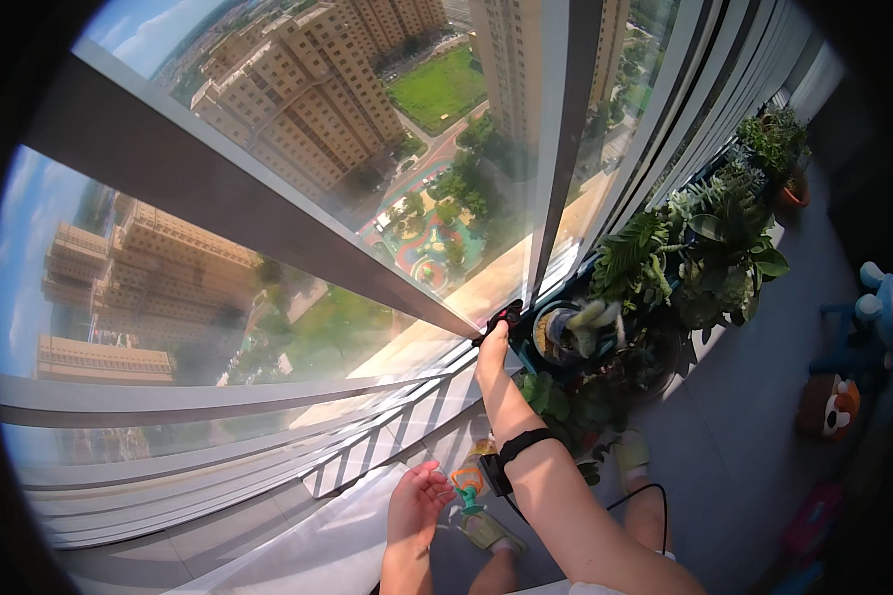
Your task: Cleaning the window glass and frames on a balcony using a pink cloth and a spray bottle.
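My right hand reaches out to the foot of the upright window post, by the sill. It grips a small black object with a pinkish-red spot; its exact kind is unclear, and my fingers are mostly hidden. Lower down, my left hand hangs with loosely bent fingers and nothing visible in it. Just right of those fingers is a clear bottle with an orange and teal fitting, partly hidden by my right forearm. A potted cactus stands right of my right hand.
Tall window panes and grey frames rise ahead, with buildings far below. Leafy potted plants line the window's right side. White fabric lies lower left. A brown-and-orange toy sits on the tiled floor.
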Demonstrator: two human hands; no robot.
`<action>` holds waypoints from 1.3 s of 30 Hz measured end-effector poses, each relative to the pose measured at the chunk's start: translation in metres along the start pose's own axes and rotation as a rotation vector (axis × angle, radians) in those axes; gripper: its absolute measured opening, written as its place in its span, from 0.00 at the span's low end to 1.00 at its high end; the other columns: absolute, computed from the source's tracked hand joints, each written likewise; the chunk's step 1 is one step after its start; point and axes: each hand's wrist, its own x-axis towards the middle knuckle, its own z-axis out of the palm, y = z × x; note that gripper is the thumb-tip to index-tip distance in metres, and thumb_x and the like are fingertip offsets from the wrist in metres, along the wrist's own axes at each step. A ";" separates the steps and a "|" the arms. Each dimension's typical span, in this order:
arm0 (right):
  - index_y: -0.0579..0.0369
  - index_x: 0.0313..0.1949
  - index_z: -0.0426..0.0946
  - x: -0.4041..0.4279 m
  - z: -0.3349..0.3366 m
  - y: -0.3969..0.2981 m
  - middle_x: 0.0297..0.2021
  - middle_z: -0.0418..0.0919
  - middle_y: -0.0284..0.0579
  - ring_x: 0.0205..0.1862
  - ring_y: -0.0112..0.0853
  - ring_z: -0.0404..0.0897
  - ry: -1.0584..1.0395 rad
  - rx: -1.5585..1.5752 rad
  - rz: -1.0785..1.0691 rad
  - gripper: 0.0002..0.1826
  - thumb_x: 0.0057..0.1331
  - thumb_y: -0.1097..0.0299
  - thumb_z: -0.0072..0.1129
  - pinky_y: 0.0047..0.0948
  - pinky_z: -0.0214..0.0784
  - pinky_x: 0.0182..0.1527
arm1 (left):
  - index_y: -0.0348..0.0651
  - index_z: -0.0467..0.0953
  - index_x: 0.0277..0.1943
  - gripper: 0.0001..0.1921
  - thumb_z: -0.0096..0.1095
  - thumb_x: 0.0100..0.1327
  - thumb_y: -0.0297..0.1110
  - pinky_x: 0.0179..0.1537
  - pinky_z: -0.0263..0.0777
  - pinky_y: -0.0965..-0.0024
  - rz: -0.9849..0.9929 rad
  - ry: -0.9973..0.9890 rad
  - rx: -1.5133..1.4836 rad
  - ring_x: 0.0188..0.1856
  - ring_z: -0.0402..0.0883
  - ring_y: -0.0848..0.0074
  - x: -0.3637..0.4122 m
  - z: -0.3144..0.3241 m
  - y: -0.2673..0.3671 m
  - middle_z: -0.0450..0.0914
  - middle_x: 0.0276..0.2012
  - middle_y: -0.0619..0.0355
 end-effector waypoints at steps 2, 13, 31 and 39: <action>0.67 0.42 0.71 0.019 0.000 0.005 0.42 0.75 0.51 0.43 0.38 0.71 0.012 0.015 0.015 0.25 0.67 0.54 0.35 0.30 0.61 0.48 | 0.36 0.71 0.46 0.11 0.51 0.63 0.32 0.40 0.74 0.63 0.012 -0.013 0.004 0.34 0.78 0.69 0.005 0.003 -0.005 0.77 0.31 0.55; 0.57 0.59 0.61 -0.062 0.044 -0.126 0.55 0.65 0.41 0.56 0.32 0.65 -0.051 0.200 0.277 0.25 0.69 0.55 0.38 0.32 0.54 0.59 | 0.33 0.70 0.47 0.13 0.50 0.64 0.32 0.34 0.76 0.63 0.003 0.027 -0.026 0.31 0.78 0.65 -0.048 0.028 0.016 0.77 0.30 0.52; 0.59 0.59 0.65 -0.459 0.186 -0.517 0.52 0.60 0.66 0.53 0.56 0.62 -0.250 -0.151 -0.853 0.27 0.57 0.78 0.46 0.45 0.53 0.59 | 0.35 0.72 0.47 0.12 0.52 0.64 0.33 0.35 0.70 0.65 0.511 -0.293 -0.087 0.33 0.74 0.69 -0.295 0.142 0.218 0.75 0.29 0.55; 0.49 0.62 0.63 -0.363 0.142 -0.524 0.64 0.52 0.64 0.62 0.59 0.58 -0.371 -0.526 -1.645 0.26 0.63 0.70 0.48 0.46 0.57 0.62 | 0.35 0.69 0.49 0.13 0.50 0.66 0.33 0.38 0.72 0.68 0.681 -0.318 0.084 0.34 0.76 0.72 -0.364 0.176 0.236 0.75 0.32 0.56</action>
